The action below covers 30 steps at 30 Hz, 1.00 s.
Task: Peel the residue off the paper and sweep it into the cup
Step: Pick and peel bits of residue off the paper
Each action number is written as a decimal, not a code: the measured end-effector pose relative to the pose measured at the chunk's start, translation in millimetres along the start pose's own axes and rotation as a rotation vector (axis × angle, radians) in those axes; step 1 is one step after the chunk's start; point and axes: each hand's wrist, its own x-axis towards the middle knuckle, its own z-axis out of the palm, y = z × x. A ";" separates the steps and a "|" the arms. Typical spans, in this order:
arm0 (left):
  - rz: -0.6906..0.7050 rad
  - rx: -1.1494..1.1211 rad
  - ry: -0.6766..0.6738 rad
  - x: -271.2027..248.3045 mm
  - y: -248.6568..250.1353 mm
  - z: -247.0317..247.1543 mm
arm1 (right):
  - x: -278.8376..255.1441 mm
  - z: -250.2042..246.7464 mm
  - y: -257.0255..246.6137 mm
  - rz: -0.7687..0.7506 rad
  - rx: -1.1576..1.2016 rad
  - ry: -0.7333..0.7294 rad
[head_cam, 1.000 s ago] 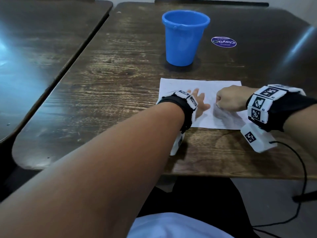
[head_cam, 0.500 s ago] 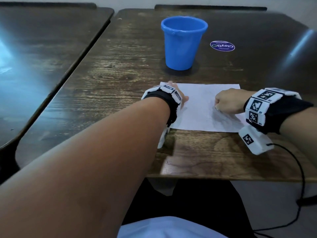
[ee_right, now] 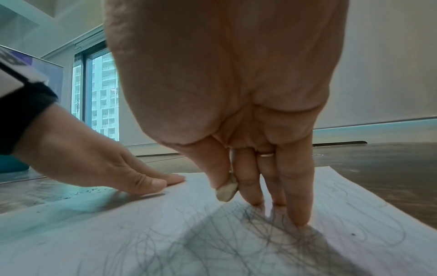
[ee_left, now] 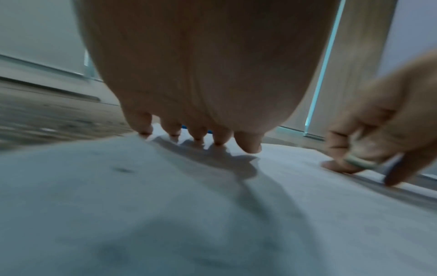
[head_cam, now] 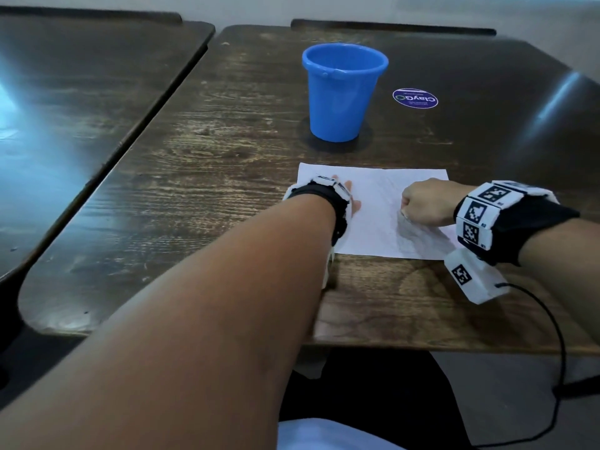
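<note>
A white paper (head_cam: 373, 203) with grey pencil scribbles (ee_right: 236, 242) lies flat on the dark wooden table (head_cam: 211, 177). My left hand (head_cam: 356, 206) presses on the paper's left part with straight fingers (ee_left: 196, 134). My right hand (head_cam: 425, 201) is curled over the scribbled right part and pinches a small pale eraser (ee_right: 227, 189) between thumb and forefinger, with its other fingertips on the sheet. The blue cup (head_cam: 344, 92) stands upright behind the paper, apart from both hands. Small dark crumbs (ee_right: 80, 192) lie on the table just left of the paper.
A round purple sticker (head_cam: 415, 98) is stuck to the table right of the cup. A second dark table (head_cam: 81, 108) adjoins on the left across a narrow gap. A black cable (head_cam: 558, 336) hangs from my right wrist past the table's near edge.
My left hand has slid from the middle of the paper towards its left edge and stays flat there. My right hand has kept its place on the scribbles.
</note>
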 end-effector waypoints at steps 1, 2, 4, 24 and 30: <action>-0.048 -0.016 0.003 -2.0 -9.1 -0.5 | 0.1 -0.2 -0.5 0.000 0.000 -0.002; -0.099 0.015 -0.005 -1.1 -16.5 -0.4 | 0.7 0.1 -0.8 0.000 -0.001 -0.003; -0.110 0.068 -0.036 0.2 -28.7 -0.9 | 0.0 0.0 -1.6 0.001 -0.001 -0.009; -0.212 -0.122 0.115 -23.9 -35.6 0.2 | -3.4 -2.0 -12.0 0.037 -0.007 -0.025; 0.026 -0.109 0.181 -6.0 -19.0 -17.9 | -4.3 -2.7 -15.6 0.044 -0.037 -0.041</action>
